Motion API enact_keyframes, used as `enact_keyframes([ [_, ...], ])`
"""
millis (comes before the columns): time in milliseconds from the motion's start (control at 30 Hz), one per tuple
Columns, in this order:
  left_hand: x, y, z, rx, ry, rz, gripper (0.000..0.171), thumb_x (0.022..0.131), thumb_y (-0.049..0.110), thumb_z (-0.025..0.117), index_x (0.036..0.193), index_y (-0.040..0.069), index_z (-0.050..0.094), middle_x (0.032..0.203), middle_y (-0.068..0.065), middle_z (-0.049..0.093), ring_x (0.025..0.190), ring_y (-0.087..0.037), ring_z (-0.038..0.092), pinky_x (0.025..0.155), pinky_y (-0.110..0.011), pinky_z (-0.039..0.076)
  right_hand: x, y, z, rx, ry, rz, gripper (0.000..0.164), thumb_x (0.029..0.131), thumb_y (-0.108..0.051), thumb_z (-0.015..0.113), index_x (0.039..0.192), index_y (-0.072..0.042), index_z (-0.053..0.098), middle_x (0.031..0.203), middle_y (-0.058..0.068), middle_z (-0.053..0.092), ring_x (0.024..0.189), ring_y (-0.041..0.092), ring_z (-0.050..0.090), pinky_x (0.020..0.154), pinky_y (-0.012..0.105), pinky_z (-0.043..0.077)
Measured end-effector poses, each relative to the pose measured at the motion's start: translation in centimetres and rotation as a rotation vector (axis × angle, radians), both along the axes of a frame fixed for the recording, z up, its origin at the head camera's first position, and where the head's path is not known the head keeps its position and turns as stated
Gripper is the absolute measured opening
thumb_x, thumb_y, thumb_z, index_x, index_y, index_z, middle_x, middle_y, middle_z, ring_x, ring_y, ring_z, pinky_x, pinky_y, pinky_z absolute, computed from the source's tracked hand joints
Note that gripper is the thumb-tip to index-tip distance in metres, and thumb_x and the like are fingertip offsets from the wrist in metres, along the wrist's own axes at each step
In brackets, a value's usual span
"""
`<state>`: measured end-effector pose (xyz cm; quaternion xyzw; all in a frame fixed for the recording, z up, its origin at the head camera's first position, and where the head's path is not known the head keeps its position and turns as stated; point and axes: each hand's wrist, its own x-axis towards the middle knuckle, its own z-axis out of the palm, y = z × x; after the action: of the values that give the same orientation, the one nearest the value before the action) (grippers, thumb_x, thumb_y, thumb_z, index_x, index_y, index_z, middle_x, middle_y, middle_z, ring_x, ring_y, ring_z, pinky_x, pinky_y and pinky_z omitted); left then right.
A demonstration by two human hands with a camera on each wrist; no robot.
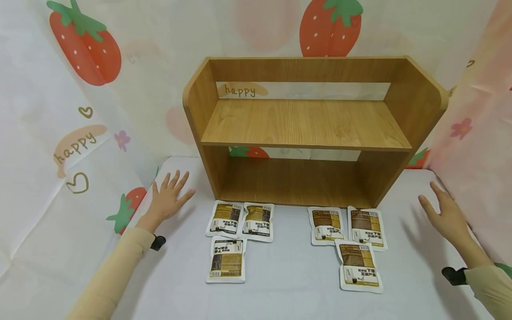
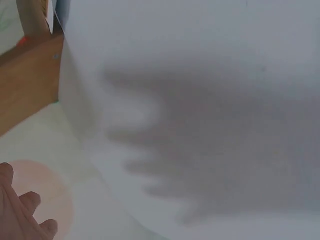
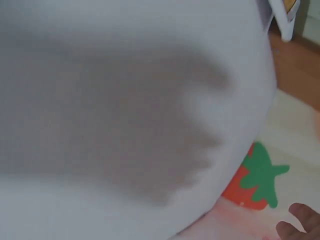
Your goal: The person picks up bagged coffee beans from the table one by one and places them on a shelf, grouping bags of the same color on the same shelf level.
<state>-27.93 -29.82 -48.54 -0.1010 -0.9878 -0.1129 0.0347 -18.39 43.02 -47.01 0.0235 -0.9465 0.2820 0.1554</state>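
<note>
My left hand [image 1: 166, 202] hovers over the white tabletop, left of the wooden shelf [image 1: 306, 123], with its fingers spread and nothing held. On the other side, my right hand [image 1: 449, 218] is likewise raised and holds nothing. Between the hands lie flat printed packets in two groups. The left group has an upper-left packet [image 1: 225, 218], a packet beside it [image 1: 257, 221] and a lower packet [image 1: 226, 260]. The right group has an upper packet [image 1: 326, 225], a rightmost packet [image 1: 366, 227] and a lower packet [image 1: 358, 266] partly overlapping above. Fingertips show at the lower corners of both wrist views.
The two-tier shelf stands at the back of the table, its front edge close behind the packets. White cloth [image 1: 296, 293] covers the table. A strawberry-printed curtain [image 1: 152, 66] hangs behind and along both sides. Hand shadows fall on the cloth.
</note>
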Motion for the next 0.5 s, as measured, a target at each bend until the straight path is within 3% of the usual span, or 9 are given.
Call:
enact_keyframes([
  [233, 1.4, 1.3, 0.1, 0.070, -0.009, -0.052, 0.070, 0.092, 0.060, 0.037, 0.149, 0.026, 0.017, 0.152, -0.017, 0.021, 0.138, -0.043, 0.016, 0.103, -0.069, 0.004, 2.0, -4.1, 0.6, -0.145, -0.071, -0.037, 0.060, 0.098, -0.031, 0.042, 0.149, -0.011, 0.017, 0.139, 0.034, 0.032, 0.122, 0.059, 0.028, 0.090, 0.072, 0.023],
  [500, 4.0, 3.0, -0.2, 0.174, -0.074, -0.120, 0.067, 0.093, 0.055, 0.040, 0.149, 0.023, 0.021, 0.147, -0.020, 0.032, 0.132, -0.042, 0.031, 0.103, -0.062, 0.025, 3.5, -9.2, 0.8, -0.182, -0.077, 0.060, 0.062, 0.096, -0.029, 0.049, 0.148, -0.014, 0.021, 0.140, 0.030, 0.035, 0.125, 0.052, 0.031, 0.093, 0.070, 0.025],
])
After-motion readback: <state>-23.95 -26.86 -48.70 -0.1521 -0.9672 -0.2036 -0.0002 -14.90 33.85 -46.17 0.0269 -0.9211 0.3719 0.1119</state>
